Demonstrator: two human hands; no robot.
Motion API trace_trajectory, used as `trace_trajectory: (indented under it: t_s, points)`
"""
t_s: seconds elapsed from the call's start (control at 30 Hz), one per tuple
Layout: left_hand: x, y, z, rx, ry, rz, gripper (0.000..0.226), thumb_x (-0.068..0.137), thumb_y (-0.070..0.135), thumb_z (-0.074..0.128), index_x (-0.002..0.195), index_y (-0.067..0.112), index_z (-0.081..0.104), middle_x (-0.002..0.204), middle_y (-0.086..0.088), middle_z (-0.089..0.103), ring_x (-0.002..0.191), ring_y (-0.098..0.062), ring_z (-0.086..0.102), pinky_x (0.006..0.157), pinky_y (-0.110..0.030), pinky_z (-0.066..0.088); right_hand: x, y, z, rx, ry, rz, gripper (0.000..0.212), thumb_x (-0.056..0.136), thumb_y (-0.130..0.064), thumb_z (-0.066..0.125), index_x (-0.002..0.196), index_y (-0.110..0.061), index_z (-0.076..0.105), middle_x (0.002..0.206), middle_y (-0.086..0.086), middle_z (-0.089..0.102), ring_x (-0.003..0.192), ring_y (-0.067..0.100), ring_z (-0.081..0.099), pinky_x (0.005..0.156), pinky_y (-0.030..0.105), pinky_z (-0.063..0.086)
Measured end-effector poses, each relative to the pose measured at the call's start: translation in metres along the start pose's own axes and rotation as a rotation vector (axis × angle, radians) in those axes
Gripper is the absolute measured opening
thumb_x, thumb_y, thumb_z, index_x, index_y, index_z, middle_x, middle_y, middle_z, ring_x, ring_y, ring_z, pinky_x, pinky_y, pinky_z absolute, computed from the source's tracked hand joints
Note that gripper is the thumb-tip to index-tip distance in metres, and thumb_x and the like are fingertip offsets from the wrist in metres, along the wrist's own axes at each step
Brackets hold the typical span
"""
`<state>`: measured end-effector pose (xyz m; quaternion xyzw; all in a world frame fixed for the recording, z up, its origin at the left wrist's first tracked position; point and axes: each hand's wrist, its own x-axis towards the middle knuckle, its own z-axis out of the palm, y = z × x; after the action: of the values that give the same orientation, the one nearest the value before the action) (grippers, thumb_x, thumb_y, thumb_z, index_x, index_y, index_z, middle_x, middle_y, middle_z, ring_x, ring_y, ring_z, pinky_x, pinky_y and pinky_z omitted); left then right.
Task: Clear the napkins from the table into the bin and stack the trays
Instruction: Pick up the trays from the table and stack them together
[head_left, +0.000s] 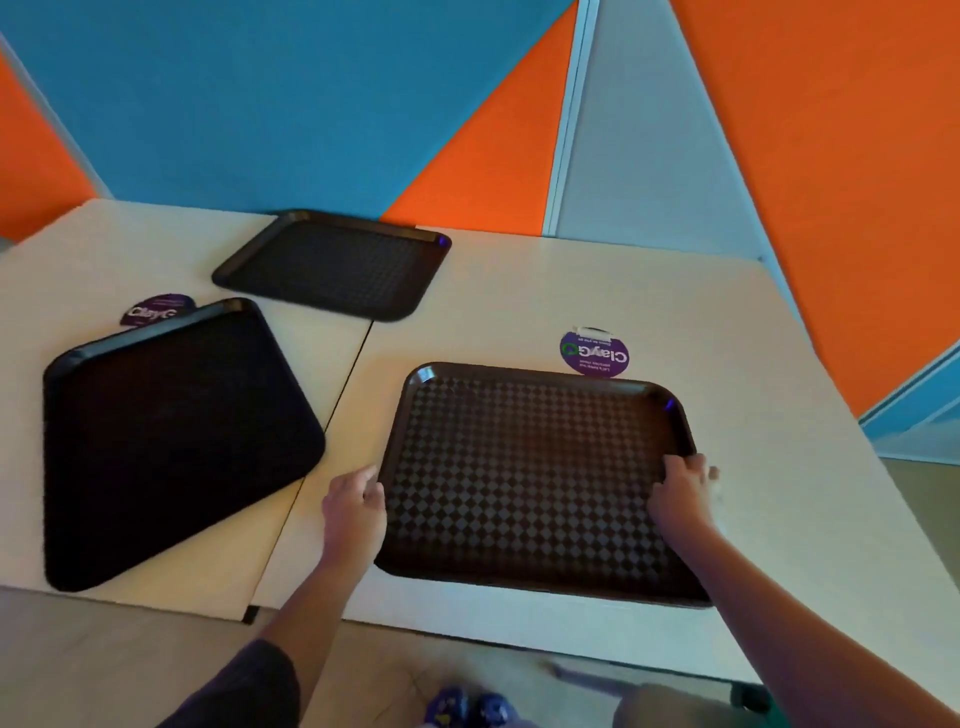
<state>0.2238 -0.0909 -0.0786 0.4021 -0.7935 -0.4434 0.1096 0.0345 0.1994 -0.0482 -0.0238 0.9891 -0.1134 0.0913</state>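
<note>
Checkered tray (530, 478) flat on the right-hand table (519, 291), left hand (353, 506) curled on its left rim, right hand (683, 491) gripping its right rim, two other trays (171, 431) (337, 265) well apart.

The person's left hand (353, 506) and right hand (683, 491) are bare, with no rings, watch or gloves visible, and both forearms are bare too. At seven o'clock in the view a dark, near-black short sleeve (244, 686) covers the left upper arm. At six o'clock sit blue patterned shoes (470, 709); at five o'clock shows a patch of tan cloth (670, 709), blurred.
</note>
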Motion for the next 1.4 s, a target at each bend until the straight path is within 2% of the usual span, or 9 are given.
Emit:
trace_trajectory:
  t_s: [0.13, 0.27, 0.5, 0.6, 0.8, 1.0, 1.1, 1.23, 1.4]
  points:
    - [-0.007, -0.004, -0.014, -0.065, 0.07, -0.015, 0.024, 0.095, 0.01, 0.044, 0.115, 0.01, 0.056, 0.112, -0.003, 0.055, 0.112, -0.02, 0.049, 0.098, -0.035, 0.039, -0.004, -0.05, 0.003, -0.012, -0.064, -0.189, 0.036, 0.092, -0.016, 0.04, 0.127, -0.013, 0.044, 0.134, 0.011, 0.037, 0.124, 0.029, 0.032, 0.096, 0.043, 0.038]
    - [-0.014, -0.016, -0.043, -0.122, 0.2, -0.071, 0.037, 0.094, 0.014, 0.049, 0.131, 0.013, 0.048, 0.134, -0.008, 0.047, 0.126, -0.025, 0.043, 0.107, -0.048, 0.035, -0.015, -0.111, 0.01, 0.057, -0.15, -0.379, 0.04, 0.094, -0.018, 0.04, 0.134, -0.013, 0.04, 0.139, 0.01, 0.035, 0.129, 0.027, 0.03, 0.102, 0.043, 0.036]
    - [-0.013, -0.049, -0.111, -0.065, 0.389, -0.148, 0.034, 0.095, 0.016, 0.048, 0.129, 0.013, 0.049, 0.131, -0.008, 0.047, 0.123, -0.023, 0.04, 0.102, -0.037, 0.035, -0.054, -0.216, 0.027, 0.192, -0.3, -0.613, 0.043, 0.095, -0.017, 0.043, 0.137, -0.013, 0.038, 0.143, 0.009, 0.035, 0.134, 0.027, 0.027, 0.103, 0.042, 0.036]
    - [-0.001, -0.072, -0.144, 0.06, 0.455, -0.201, 0.036, 0.093, 0.022, 0.051, 0.13, 0.017, 0.048, 0.133, -0.006, 0.047, 0.126, -0.024, 0.036, 0.103, -0.039, 0.031, -0.07, -0.257, 0.044, 0.189, -0.367, -0.657, 0.043, 0.094, -0.016, 0.043, 0.137, -0.012, 0.038, 0.141, 0.01, 0.037, 0.132, 0.028, 0.031, 0.104, 0.041, 0.037]
    - [0.029, -0.12, -0.221, 0.175, 0.416, -0.406, 0.052, 0.092, 0.023, 0.052, 0.14, 0.016, 0.034, 0.146, -0.012, 0.028, 0.133, -0.034, 0.023, 0.108, -0.049, 0.026, -0.1, -0.315, 0.077, 0.21, -0.451, -0.54, 0.04, 0.093, -0.02, 0.048, 0.13, -0.005, 0.042, 0.131, 0.015, 0.045, 0.114, 0.029, 0.05, 0.092, 0.033, 0.043]
    - [0.087, -0.165, -0.284, 0.118, 0.254, -0.437, 0.051, 0.094, 0.023, 0.049, 0.138, 0.003, 0.032, 0.139, -0.018, 0.037, 0.123, -0.035, 0.042, 0.1, -0.046, 0.042, -0.129, -0.35, 0.108, 0.306, -0.409, -0.412, 0.034, 0.091, -0.024, 0.052, 0.119, -0.005, 0.049, 0.11, 0.013, 0.059, 0.087, 0.022, 0.054, 0.068, 0.029, 0.045]
    - [0.126, -0.176, -0.301, 0.182, 0.205, -0.379, 0.043, 0.095, 0.026, 0.047, 0.129, -0.001, 0.042, 0.129, -0.018, 0.048, 0.115, -0.033, 0.05, 0.092, -0.039, 0.045, -0.141, -0.358, 0.123, 0.374, -0.382, -0.302, 0.039, 0.09, -0.024, 0.055, 0.122, -0.006, 0.045, 0.111, 0.013, 0.058, 0.091, 0.023, 0.059, 0.068, 0.032, 0.051]
    - [0.163, -0.178, -0.307, 0.212, 0.179, -0.366, 0.036, 0.096, 0.027, 0.046, 0.12, 0.0, 0.049, 0.117, -0.018, 0.056, 0.107, -0.033, 0.055, 0.085, -0.036, 0.047, -0.152, -0.367, 0.135, 0.465, -0.352, -0.191, 0.042, 0.09, -0.017, 0.055, 0.127, -0.007, 0.037, 0.106, 0.011, 0.055, 0.08, 0.02, 0.056, 0.051, 0.023, 0.043]
    - [0.173, -0.188, -0.309, 0.122, 0.196, -0.377, 0.031, 0.094, 0.019, 0.048, 0.117, -0.001, 0.051, 0.11, -0.018, 0.057, 0.102, -0.033, 0.057, 0.076, -0.033, 0.045, -0.166, -0.378, 0.15, 0.642, -0.285, -0.015, 0.043, 0.087, -0.01, 0.056, 0.123, -0.01, 0.033, 0.098, 0.008, 0.054, 0.079, 0.026, 0.058, 0.057, 0.034, 0.05]
